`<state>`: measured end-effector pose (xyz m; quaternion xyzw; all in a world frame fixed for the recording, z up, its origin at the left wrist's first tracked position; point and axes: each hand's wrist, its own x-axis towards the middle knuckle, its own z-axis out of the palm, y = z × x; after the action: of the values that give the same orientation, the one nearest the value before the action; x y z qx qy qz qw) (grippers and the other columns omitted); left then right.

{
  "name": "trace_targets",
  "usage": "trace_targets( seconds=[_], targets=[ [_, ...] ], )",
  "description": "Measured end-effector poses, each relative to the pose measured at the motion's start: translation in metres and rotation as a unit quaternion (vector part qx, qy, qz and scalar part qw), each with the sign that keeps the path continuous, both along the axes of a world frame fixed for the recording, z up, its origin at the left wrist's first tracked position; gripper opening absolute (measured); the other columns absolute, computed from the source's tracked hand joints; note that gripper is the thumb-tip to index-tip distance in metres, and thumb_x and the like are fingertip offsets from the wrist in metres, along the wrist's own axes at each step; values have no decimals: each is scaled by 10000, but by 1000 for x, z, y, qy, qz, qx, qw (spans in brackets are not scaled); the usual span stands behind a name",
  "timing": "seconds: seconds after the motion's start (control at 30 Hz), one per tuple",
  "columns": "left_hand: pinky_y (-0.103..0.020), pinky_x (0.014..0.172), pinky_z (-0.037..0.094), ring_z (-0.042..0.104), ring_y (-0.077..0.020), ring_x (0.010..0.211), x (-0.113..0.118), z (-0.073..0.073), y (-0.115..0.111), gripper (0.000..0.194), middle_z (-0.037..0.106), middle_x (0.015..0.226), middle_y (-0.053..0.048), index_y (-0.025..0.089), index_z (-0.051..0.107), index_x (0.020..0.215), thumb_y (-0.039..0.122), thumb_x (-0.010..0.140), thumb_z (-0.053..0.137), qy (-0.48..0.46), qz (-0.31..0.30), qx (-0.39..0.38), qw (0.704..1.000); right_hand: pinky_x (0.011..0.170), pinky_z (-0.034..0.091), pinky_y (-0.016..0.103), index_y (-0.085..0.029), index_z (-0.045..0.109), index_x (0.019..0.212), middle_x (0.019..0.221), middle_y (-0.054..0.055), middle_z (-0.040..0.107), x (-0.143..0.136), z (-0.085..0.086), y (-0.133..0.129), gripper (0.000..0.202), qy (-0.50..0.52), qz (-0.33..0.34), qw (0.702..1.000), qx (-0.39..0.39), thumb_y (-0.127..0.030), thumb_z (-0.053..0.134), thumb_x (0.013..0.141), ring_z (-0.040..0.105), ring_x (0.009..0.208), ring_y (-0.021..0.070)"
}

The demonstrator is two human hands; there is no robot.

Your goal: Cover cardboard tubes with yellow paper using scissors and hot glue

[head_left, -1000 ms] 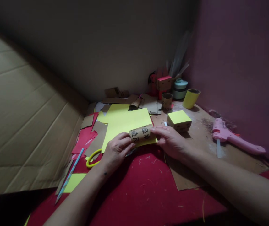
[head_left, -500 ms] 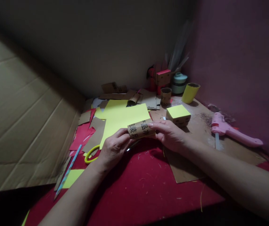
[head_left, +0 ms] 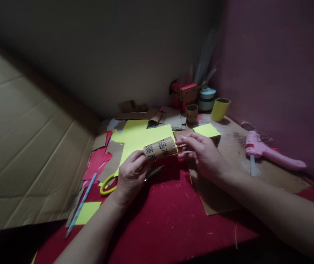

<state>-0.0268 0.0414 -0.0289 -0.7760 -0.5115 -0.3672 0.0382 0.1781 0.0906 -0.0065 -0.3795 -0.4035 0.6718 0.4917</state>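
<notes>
Head view shows us gripping a printed cardboard tube [head_left: 159, 148] in our left hand [head_left: 131, 174], raised over the near edge of a yellow sheet [head_left: 143, 139] on the red surface [head_left: 173, 220]. Our right hand [head_left: 206, 156] is loosely spread, fingertips just beside the tube's far end. Yellow-handled scissors [head_left: 107, 190] lie partly beneath our left hand.

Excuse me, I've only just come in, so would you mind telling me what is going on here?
A person's left hand holds a printed cardboard tube above the table. The right hand is open at the tube's other end; whether its fingertips touch is unclear. Yellow paper lies behind the tube, and scissors lie partly hidden by the left hand and arm. A pink glue gun rests to the right, a pencil to the left.
</notes>
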Motion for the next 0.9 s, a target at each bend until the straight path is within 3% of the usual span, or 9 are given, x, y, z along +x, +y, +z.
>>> trace_targets(
  seconds=[0.1, 0.23, 0.3, 0.43, 0.53, 0.63, 0.9],
  targets=[
    [-261, 667, 524, 637, -152, 787, -2, 0, -1, 99, 655, 938, -59, 187, 650, 883, 180, 893, 552, -2, 0, 8, 1000, 561, 474, 351, -190, 566, 677, 638, 53, 604, 0, 0, 0, 139, -9, 5, 996, -85, -279, 612, 773, 582, 597, 186],
    [-254, 699, 527, 644, -153, 823, -3, -3, -3, 105, 658, 966, -66, 179, 647, 898, 157, 899, 545, 21, -24, 16, 999, 632, 519, 380, -164, 637, 765, 681, 75, 641, -6, -6, 1, 70, 76, 119, 977, -159, -203, 580, 776, 608, 700, 212],
    [-263, 727, 531, 645, -163, 854, -3, -4, -3, 104, 658, 991, -74, 174, 652, 931, 161, 897, 554, 46, -41, 14, 998, 678, 533, 402, -157, 658, 840, 720, 85, 672, -9, -9, 2, 144, 106, 165, 963, -183, -120, 556, 746, 625, 791, 237],
    [-337, 776, 541, 632, -207, 920, -1, 0, -4, 139, 643, 1040, -83, 203, 664, 993, 209, 873, 594, 34, -54, -51, 997, 691, 548, 426, -161, 660, 944, 766, 90, 697, -12, -9, 3, 318, 116, 173, 961, -182, -36, 522, 687, 636, 865, 267],
    [-392, 779, 547, 619, -250, 945, 3, 9, -5, 200, 641, 1020, -90, 230, 668, 1037, 246, 841, 631, -43, -48, -171, 983, 673, 556, 426, -156, 652, 974, 806, 101, 704, -11, -10, 3, 411, 116, 166, 964, -174, 6, 490, 633, 644, 860, 276],
    [-385, 769, 547, 631, -233, 890, 6, 15, -6, 177, 655, 973, -82, 224, 687, 993, 273, 896, 547, -123, -13, -256, 959, 657, 560, 424, -148, 646, 964, 839, 113, 706, -11, -14, 2, 469, 108, 170, 966, -159, 25, 454, 572, 648, 858, 283],
    [-393, 823, 555, 636, -232, 939, 5, 6, -5, 152, 654, 1054, -108, 191, 725, 904, 267, 864, 599, -263, -12, -292, 919, 671, 556, 448, -175, 636, 911, 853, 103, 699, -12, -22, 3, 419, 94, 173, 971, -135, -12, 477, 559, 639, 870, 291]
  ],
)
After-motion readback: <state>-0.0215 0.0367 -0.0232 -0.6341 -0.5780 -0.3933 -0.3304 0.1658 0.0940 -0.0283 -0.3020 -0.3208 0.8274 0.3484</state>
